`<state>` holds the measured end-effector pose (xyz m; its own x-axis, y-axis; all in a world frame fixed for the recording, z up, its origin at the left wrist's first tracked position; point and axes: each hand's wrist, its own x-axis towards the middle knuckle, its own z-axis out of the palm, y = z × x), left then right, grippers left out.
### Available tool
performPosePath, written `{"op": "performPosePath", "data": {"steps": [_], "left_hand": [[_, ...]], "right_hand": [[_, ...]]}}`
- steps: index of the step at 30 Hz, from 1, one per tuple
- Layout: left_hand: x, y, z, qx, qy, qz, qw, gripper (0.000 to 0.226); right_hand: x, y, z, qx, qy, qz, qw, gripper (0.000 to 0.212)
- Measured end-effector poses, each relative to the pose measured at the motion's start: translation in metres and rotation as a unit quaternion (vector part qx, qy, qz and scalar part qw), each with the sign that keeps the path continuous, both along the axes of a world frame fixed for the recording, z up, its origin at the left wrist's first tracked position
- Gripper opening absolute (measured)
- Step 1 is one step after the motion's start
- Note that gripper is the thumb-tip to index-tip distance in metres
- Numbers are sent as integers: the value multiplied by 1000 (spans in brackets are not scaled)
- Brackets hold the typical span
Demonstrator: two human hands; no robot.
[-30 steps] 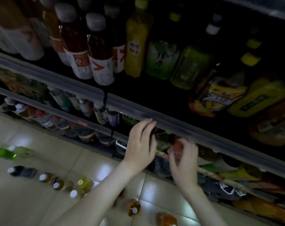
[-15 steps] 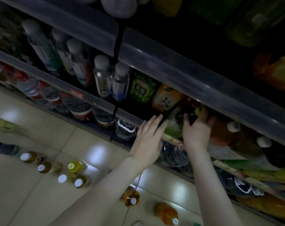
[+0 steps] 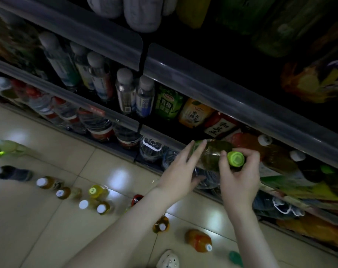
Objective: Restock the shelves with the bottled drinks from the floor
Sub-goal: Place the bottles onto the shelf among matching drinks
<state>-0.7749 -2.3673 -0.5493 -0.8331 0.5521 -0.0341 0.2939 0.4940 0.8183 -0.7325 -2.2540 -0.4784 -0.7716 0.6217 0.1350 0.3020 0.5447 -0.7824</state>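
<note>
Together, hands (image 3: 180,172) (image 3: 239,178) on green-capped bottle (image 3: 212,157)

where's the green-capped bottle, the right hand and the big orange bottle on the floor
green-capped bottle (image 3: 212,154): head view, on its clear body.
right hand (image 3: 239,180): head view, on the back of the hand.
orange bottle (image 3: 198,239): head view, on its orange body.

I saw the right grip (image 3: 239,180) pinching the green cap (image 3: 235,159) of a bottle (image 3: 212,155) tilted at the lower shelf's edge (image 3: 164,136), the left grip (image 3: 178,171) straight-fingered against its side. More bottles (image 3: 67,192) stood in a row on the tiled floor (image 3: 28,229) beside the shelves.
</note>
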Motion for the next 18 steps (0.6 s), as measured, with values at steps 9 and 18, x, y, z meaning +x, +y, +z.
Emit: {"op": "performPosePath", "data": {"steps": [9,18], "left_hand": [[17,-49,148,8,-110,-3,994,90],[9,-100,268,124,-288,4,950,96]], "right_hand": [[16,-17,158,-98,-77,131,984,18],[44,-33,248,-209,-161,212,941,57]]}}
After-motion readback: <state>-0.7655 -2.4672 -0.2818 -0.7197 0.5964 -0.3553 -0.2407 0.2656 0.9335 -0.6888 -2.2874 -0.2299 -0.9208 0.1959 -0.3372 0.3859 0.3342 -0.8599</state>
